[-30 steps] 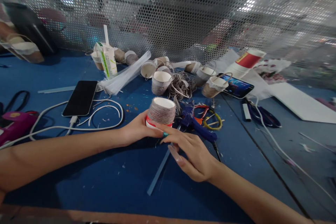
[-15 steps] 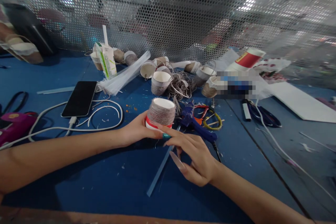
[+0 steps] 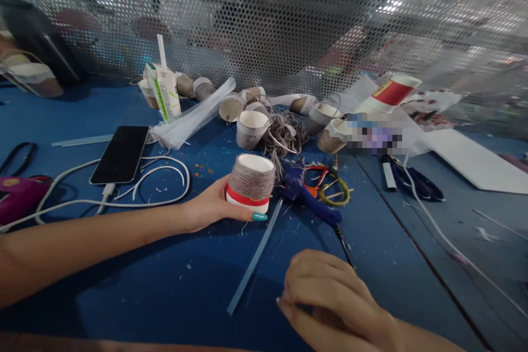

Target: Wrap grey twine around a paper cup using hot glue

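A paper cup, wrapped in grey twine on its upper part with a red and white band bare below, stands upright in my left hand. The left thumb lies across the cup's lower front and the other fingers go behind it, out of sight. My right hand is apart from the cup, nearer to me, with its fingers curled in; whatever they may hold is hidden. Between the hands lies a clear glue stick. A blue glue gun rests just right of the cup.
Behind the cup are a twine-wrapped cup, a heap of grey twine and a bundle of glue sticks. A phone with a white cable lies left. Scissors lie right. A perforated metal screen borders the back.
My right hand has drawn away from the cup, down toward me, and its fingers have curled in. My left hand still holds the cup in nearly the same place.
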Tool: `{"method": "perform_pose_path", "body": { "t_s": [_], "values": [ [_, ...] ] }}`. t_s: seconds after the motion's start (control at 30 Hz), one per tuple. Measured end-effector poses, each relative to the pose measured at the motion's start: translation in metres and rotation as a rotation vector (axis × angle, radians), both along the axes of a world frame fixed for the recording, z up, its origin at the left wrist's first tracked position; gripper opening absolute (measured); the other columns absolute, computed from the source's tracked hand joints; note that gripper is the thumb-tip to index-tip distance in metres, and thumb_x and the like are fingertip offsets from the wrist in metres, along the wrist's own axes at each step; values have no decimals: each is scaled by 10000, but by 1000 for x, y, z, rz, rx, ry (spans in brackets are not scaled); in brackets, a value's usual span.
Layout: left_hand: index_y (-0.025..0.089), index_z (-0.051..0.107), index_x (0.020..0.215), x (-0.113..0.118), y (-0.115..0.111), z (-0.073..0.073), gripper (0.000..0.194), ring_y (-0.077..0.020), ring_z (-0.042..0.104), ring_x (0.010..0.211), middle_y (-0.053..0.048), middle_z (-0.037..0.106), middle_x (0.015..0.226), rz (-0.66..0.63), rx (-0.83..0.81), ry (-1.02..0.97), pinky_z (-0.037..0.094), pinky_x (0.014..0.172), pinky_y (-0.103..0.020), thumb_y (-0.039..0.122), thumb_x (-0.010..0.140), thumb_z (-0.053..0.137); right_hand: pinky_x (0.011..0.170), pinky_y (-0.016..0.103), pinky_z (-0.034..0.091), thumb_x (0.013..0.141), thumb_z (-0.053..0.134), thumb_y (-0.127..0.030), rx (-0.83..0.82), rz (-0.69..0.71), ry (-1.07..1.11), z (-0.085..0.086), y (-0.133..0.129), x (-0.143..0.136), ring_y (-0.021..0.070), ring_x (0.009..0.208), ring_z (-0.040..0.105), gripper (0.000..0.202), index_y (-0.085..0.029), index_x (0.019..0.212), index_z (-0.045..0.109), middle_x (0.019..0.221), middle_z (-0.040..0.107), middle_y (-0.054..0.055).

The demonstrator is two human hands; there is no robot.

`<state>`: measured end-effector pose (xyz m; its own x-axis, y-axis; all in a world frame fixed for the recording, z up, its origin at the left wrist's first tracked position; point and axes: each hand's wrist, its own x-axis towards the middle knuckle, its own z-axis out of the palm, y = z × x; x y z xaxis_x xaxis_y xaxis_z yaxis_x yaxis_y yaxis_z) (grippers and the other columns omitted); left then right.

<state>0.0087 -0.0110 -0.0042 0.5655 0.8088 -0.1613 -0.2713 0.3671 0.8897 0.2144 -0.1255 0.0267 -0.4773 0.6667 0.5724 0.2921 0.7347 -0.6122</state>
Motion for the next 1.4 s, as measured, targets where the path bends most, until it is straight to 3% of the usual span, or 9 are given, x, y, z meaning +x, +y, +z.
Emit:
{"method": "perform_pose_path", "body": {
  "t_s": [0.13,0.4,0.6,0.73,0.9,1.07,1.17,1.27,1.4],
  "values": [
    [158,673,986,0,-2,1,523,-177,671,875,-39,747,938,5,-15,17,477,936,-370,158,512,895,583,380,599,883,621,-353,7,-147,3,8,3,-20,195,556,636,110,-284,798,629,610,628,-3],
    [161,676,997,1,-3,4,540,-175,685,874,-38,758,923,13,-20,38,495,926,-358,153,507,903,562,308,546,884,609,-443,-106,-230,60,6,-14,-33,135,484,567,279,-268,691,512,549,572,-36],
    [156,682,971,1,-3,6,513,-184,694,876,-33,759,915,25,-40,34,495,950,-383,123,502,887,468,238,455,825,627,-464,-176,199,-3,-12,12,-27,103,433,471,333,-246,611,495,477,482,-62],
    [157,683,964,1,-3,6,497,-179,697,864,-27,761,902,18,-49,28,496,948,-383,108,511,881,498,242,433,870,546,-553,-249,276,-173,-21,18,-27,86,458,480,412,-226,619,534,524,511,-59],
    [146,682,961,1,-2,5,503,-173,693,848,-37,757,911,19,-72,7,503,911,-364,99,504,885,569,250,470,888,554,-489,-141,169,-150,-21,12,-24,88,458,476,345,-227,664,548,511,484,-70],
    [156,646,992,3,-1,5,576,-161,691,831,-27,749,910,75,-120,-84,507,889,-353,52,478,883,578,298,499,921,413,-367,250,136,-56,-10,31,-11,124,566,548,285,-211,777,604,695,589,2],
    [150,659,980,3,0,6,524,-161,694,840,-34,750,914,37,-121,-112,499,913,-356,64,510,874,533,293,487,837,462,-229,397,-59,-10,3,50,-4,159,670,575,266,-165,1041,621,813,583,50],
    [139,680,992,0,1,6,468,-181,697,891,-62,753,960,-50,-82,-122,480,943,-360,94,560,854,596,303,508,716,541,-62,492,-240,-77,10,65,0,176,796,561,352,-201,1028,628,935,537,62],
    [142,683,1035,-5,2,7,493,-196,695,932,-76,751,1001,-153,-26,-157,463,971,-366,111,570,843,723,367,529,771,516,-83,504,-135,-155,5,72,0,187,881,558,290,-214,996,644,1000,504,63]
  ]
}}
